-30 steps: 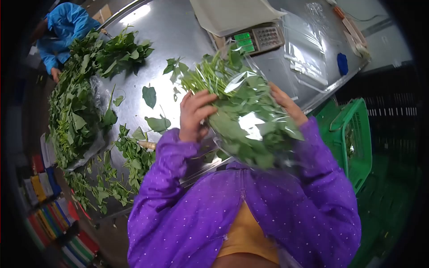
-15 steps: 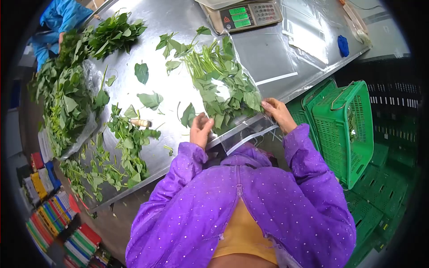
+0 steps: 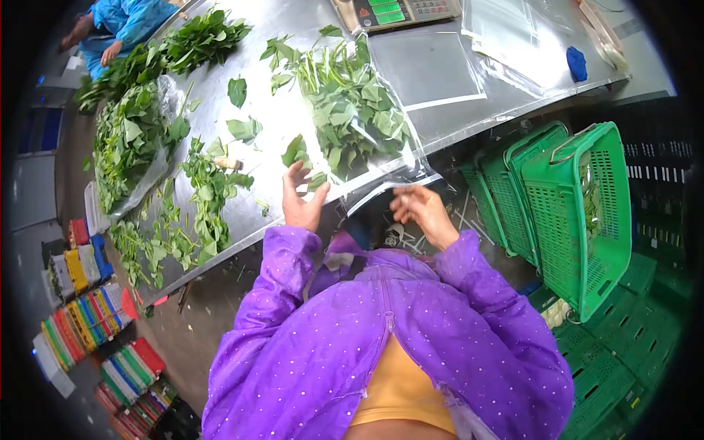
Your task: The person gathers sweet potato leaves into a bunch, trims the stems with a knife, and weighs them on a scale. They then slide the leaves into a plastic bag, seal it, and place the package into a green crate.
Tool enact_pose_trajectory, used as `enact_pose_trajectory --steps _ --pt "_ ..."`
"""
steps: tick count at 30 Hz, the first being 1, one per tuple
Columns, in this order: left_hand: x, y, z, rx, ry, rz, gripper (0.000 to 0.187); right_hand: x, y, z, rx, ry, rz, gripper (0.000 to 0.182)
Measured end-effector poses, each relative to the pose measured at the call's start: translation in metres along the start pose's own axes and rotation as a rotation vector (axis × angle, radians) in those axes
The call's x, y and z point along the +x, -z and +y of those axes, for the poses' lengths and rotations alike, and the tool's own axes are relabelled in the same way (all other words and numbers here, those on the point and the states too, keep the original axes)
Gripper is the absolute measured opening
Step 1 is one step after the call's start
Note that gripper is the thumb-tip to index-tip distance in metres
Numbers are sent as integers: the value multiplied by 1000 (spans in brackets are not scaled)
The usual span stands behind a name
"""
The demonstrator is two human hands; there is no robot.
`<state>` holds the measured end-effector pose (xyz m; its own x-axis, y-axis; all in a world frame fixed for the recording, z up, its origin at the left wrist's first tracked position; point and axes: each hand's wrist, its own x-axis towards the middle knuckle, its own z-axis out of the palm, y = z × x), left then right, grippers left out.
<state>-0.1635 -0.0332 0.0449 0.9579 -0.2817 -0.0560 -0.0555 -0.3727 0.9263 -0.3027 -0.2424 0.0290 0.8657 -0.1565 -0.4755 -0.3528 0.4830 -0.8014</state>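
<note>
A clear plastic bag (image 3: pixel 408 151) packed with leafy green stems (image 3: pixel 353 121) lies across the table's near edge. Its flap, with a pale strip (image 3: pixel 361 203), hangs over that edge. My left hand (image 3: pixel 302 202) is at the bag's lower left corner, thumb and fingers spread, close to a loose leaf (image 3: pixel 295 150). By the flap's strip, my right hand (image 3: pixel 425 213) has its fingers curled together; whatever they pinch is too small to make out.
Loose stems and leaf piles (image 3: pixel 205 194) cover the table's left side, near a wooden-looking handle (image 3: pixel 229 163). A digital scale (image 3: pixel 400 11) stands at the back. Green crates (image 3: pixel 561 209) stack at the right. A co-worker in a blue sleeve (image 3: pixel 136 22) is at the far left.
My right hand has left the bag's right corner and moved left to the flap. My left hand has shifted left, its fingers spreading. The flap's strip has risen nearer the table edge.
</note>
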Motion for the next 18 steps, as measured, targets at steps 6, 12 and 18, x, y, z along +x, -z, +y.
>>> enact_pose_trajectory --steps 6,12,18 --pt "-8 -32 24 379 -529 37 86 10 -19 -10 35 206 146 27" --pt "11 -28 6 304 -574 -117 36 8 -22 -5 -298 108 226 26" --pt "11 2 -1 126 -618 -359 32 22 -26 11 -181 113 359 21"
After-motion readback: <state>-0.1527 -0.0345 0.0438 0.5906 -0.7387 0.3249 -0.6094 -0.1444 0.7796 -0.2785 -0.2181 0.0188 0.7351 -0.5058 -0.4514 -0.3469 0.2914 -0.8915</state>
